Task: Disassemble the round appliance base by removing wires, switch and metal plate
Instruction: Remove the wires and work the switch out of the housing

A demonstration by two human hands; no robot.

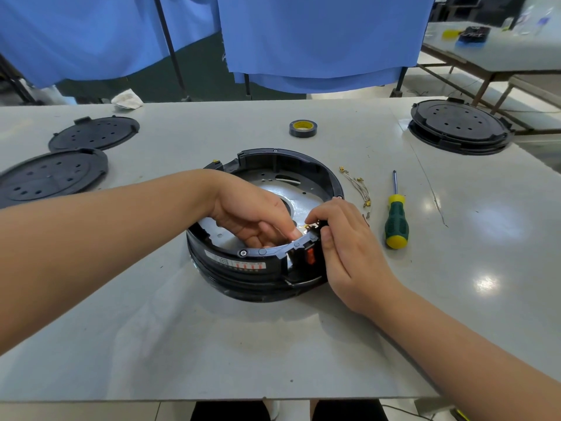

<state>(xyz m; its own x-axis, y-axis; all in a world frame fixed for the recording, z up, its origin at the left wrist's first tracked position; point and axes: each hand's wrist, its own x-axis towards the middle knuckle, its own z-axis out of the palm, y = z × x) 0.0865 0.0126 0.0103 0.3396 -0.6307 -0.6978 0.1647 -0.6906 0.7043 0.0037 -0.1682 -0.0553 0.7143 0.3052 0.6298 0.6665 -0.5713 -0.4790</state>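
A pale grey table (151,329) with a smooth, faintly glossy top carries everything. Behind it hang blue cloth curtains (318,41) on dark poles.

At the middle of the table sits the round appliance base (258,275), a black plastic ring with ribbed outer walls, open side up. Inside it lies the metal plate (299,197), a shiny silver disc with small punched holes. A white label (235,264) with red marks and tiny print curves along the near wall; the print is too small to read.

Three more black plastic discs lie about: two flat covers with round holes at the far left (54,174) (94,133), and a stacked base unit (458,126) at the far right.

The left hand (255,214) reaches down inside the ring, fingers curled toward the near-right wall; what they hold cannot be made out. The right hand (343,238) curls around the outside of the same spot, pinching the switch (309,255), a small black housing with an orange-red rocker, set in a notch of the wall.

Right of the base lies a screwdriver (396,220) with a green and yellow grip and steel shaft. Between it and the base lie loose wires (358,185), thin, with brass terminals. Farther back stands a roll of black tape (303,128) with a yellow core. A crumpled white rag (127,99) rests at the far edge.
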